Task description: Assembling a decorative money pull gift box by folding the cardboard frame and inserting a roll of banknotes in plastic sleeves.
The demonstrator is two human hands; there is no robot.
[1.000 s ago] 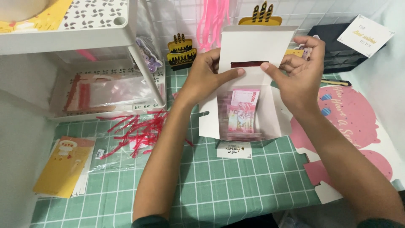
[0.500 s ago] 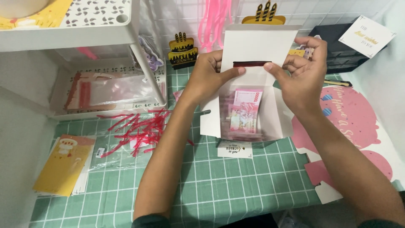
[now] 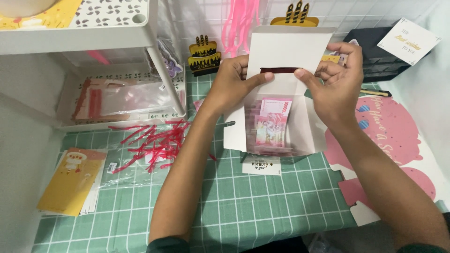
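Both hands work at the raised lid of a white box [image 3: 281, 93] standing open on a green grid mat [image 3: 243, 206]. Left hand [image 3: 232, 86] closed on the lid's left edge, thumb laid across the front and pressing on the left end of a dark red strip [image 3: 280, 70]; fingers wrapped behind, out of sight. Right hand [image 3: 337, 82] pinches the lid's right edge the same way, thumb tip touching the right end of the strip, fingers curled around the back. The strip runs flat between the 2 thumbs, about mid-height on the lid. Just below the grip, inside the box body, a stack of pink banknotes [image 3: 272, 126] stands tilted, possibly in a clear sleeve, though the view is too soft to be sure. Below the box, touching its front edge, a small white card [image 3: 261, 166] lies on the mat. Left of the left forearm, a scatter of red strips [image 3: 152, 143] on clear plastic, and further left a yellow card packet [image 3: 70, 180]. Beyond the left hand, a white shelf rack [image 3: 110, 21] holds a clear packet with red pieces. Behind the lid, 2 cake-shaped toppers with candles [image 3: 202, 55] and pink ribbon [image 3: 239, 21] hanging on a wire grid. Right of the right wrist, a pink die-cut sheet [image 3: 393, 136] lies flat; above it, a dark box with a white card [image 3: 408, 41] on top.
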